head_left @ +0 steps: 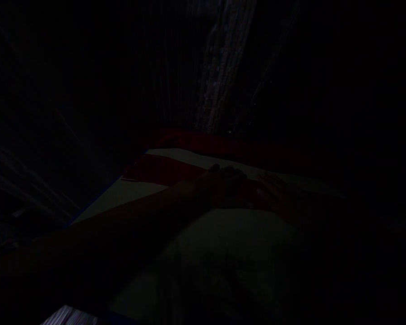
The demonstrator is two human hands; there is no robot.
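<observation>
The view is very dark. A long red strip (162, 170), which looks like folded cloth, lies across a pale flat surface (223, 230). My left hand (226, 186) rests on the strip near its middle, palm down, with its fingers stretched out. To its right, my right hand (282, 196) also lies over the strip, fingers extended toward my left hand. A small gap shows red between the two hands. Anything under the palms is hidden, and the strip's right end fades into shadow.
Behind the pale surface runs a dark red band (203, 141). A blue edge (98, 196) borders the surface on the left. Hanging strands or threads (219, 67) show faintly at the back. A striped, pale piece (69, 316) sits at the lower left.
</observation>
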